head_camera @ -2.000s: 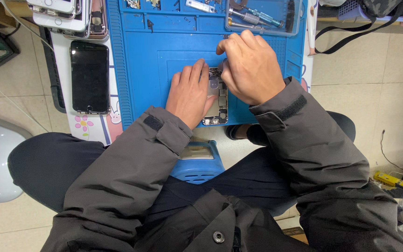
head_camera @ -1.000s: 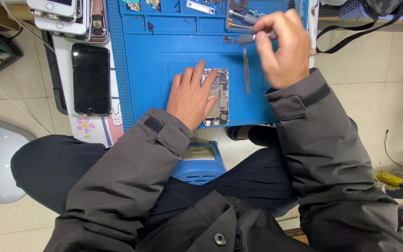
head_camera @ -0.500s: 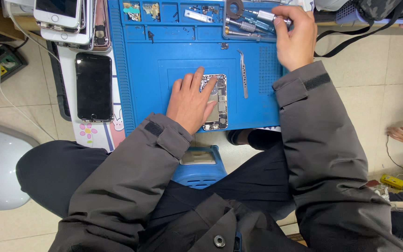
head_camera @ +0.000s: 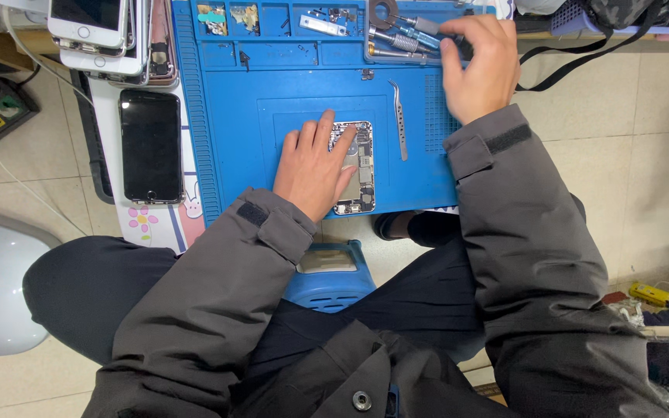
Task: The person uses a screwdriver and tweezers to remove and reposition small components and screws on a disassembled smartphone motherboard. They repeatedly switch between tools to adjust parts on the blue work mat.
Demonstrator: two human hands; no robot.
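Left hand [head_camera: 315,166] fingers flat on opened phone [head_camera: 356,166]; right hand [head_camera: 478,66] fingers curled among screwdrivers [head_camera: 404,35].

On the work mat [head_camera: 257,155], the opened phone [head_camera: 359,166] lies near centre, tweezers [head_camera: 399,120] just right of it, tools, seemingly screwdrivers [head_camera: 400,39], far right, another phone [head_camera: 151,145] left of the mat.

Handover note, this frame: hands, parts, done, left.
Left hand: flat on the opened phone, pinning it to the blue mat.
Right hand: at the tool tray top right, fingers among the screwdrivers; grip unclear.
Tweezers: loose on the mat, right of the phone.
Black phone: left of the mat, screen up.
Done: phone open, internals exposed.
Left: work inside the phone.
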